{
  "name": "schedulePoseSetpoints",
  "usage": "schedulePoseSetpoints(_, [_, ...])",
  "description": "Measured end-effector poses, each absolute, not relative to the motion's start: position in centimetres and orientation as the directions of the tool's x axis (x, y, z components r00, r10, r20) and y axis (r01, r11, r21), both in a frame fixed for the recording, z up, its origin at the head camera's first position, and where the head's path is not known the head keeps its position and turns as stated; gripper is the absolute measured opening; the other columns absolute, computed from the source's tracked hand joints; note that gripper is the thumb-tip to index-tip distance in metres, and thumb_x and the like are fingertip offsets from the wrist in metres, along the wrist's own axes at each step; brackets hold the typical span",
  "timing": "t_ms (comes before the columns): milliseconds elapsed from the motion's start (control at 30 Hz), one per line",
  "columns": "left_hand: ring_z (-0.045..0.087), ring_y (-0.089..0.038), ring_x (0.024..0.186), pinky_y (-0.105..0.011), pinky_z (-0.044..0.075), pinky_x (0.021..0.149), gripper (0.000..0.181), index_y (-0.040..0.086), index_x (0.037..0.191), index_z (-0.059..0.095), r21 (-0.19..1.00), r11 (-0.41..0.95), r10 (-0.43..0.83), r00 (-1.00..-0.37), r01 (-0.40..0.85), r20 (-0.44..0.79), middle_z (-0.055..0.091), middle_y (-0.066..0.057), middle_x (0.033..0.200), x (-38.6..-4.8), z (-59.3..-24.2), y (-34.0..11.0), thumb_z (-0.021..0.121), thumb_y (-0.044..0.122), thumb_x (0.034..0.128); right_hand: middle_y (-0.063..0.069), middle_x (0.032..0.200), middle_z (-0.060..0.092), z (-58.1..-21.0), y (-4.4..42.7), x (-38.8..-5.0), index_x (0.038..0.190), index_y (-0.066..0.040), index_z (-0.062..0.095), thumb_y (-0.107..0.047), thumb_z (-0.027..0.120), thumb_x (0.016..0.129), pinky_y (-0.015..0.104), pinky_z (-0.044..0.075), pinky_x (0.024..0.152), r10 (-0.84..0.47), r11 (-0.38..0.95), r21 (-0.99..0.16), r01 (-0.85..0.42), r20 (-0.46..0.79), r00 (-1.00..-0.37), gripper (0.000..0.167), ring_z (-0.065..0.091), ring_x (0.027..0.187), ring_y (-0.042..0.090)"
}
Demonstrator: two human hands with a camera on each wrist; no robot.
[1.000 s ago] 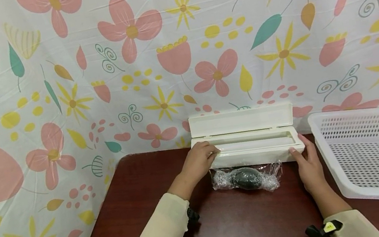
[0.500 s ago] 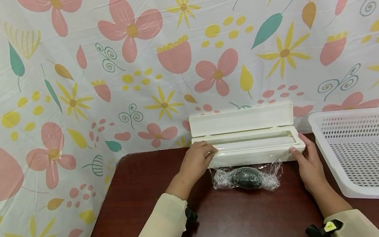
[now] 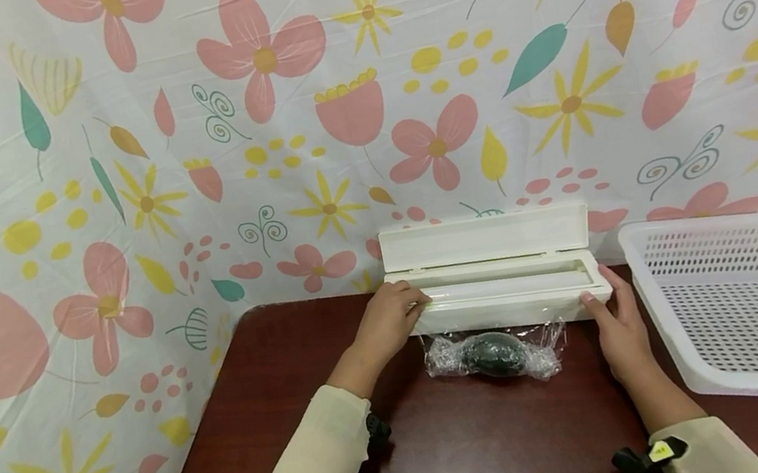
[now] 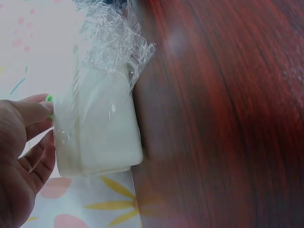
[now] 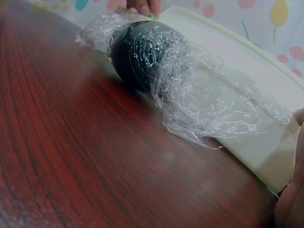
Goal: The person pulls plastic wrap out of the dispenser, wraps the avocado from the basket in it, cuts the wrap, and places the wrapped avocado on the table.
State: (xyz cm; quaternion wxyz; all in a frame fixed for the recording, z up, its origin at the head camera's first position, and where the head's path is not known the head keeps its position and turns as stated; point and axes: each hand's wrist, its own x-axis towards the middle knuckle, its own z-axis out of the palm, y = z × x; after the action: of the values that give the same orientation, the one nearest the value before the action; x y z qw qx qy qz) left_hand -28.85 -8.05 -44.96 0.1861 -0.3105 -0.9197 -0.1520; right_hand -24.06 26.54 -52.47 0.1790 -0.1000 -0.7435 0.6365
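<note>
A long white cling film box [image 3: 507,315] stands at the back of the table with its lid [image 3: 486,239] up and a white roll [image 3: 502,287] inside. At its left end my left hand [image 3: 389,319] pinches a small green slide cutter [image 4: 49,99] on the box's edge. My right hand [image 3: 618,321] grips the box's right end, thumb on the front. Against the front lies a dark green oval object [image 3: 495,355], wrapped in clear cling film [image 5: 190,95] that is bunched on both sides. The film runs up onto the box's front.
A white perforated plastic basket [image 3: 681,352] stands right of my right hand. Behind the box hangs a flowered curtain [image 3: 274,162], which also covers the left side. The dark red wooden table [image 3: 508,450] lies under everything.
My left hand has slid slightly to the left along the box's front edge. My right hand, the box and the wrapped object are practically where they were.
</note>
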Motion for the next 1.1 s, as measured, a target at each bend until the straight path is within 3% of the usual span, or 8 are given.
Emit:
schedulePoseSetpoints(267, [0.06,-0.016,0.09,-0.027,0.051,0.078,0.014,0.02,0.107,0.078,0.199,0.761,0.503,-0.755,0.618,0.42,0.071,0.004,0.1,-28.6,-44.8,-8.4,0.069,0.018,0.0966,0.005,0.165,0.027,-52.6,26.7,-24.2,0.161,-0.026,0.025,-0.025,0.052,0.106,0.001,0.029,0.1,0.36,0.14,-0.984,-0.11,0.154,-0.92,0.061,0.031,0.143,0.007])
schedulePoseSetpoints(633, [0.062,-0.018,0.092,-0.029,0.052,0.081,0.012,0.02,0.104,0.079,0.16,0.752,0.516,-0.723,0.639,0.459,0.073,0.005,0.098,-28.9,-44.9,-8.9,0.071,0.018,0.0947,0.012,0.166,0.025,-52.8,26.8,-24.5,0.161,-0.017,0.024,-0.02,0.052,0.106,0.002,0.029,0.101,0.347,0.109,-0.985,-0.136,0.166,-0.923,0.062,0.031,0.143,0.006])
schedulePoseSetpoints(933, [0.063,-0.02,0.093,-0.03,0.052,0.082,0.013,0.019,0.104,0.079,0.178,0.751,0.508,-0.729,0.636,0.459,0.073,0.004,0.097,-28.9,-45.0,-9.3,0.072,0.015,0.0941,0.006,0.166,0.028,-52.4,26.5,-24.1,0.161,-0.026,0.025,-0.028,0.052,0.106,0.0,0.028,0.099,0.369,0.158,-0.983,-0.094,0.147,-0.918,0.061,0.032,0.143,0.005])
schedulePoseSetpoints(1100, [0.062,-0.019,0.091,-0.03,0.052,0.081,0.013,0.02,0.104,0.079,0.178,0.756,0.501,-0.732,0.63,0.461,0.072,0.004,0.096,-28.8,-45.0,-9.5,0.072,0.015,0.0942,0.007,0.165,0.028,-52.5,26.4,-24.1,0.161,-0.025,0.025,-0.026,0.052,0.106,0.001,0.028,0.1,0.367,0.155,-0.982,-0.107,0.157,-0.917,0.061,0.032,0.143,0.006])
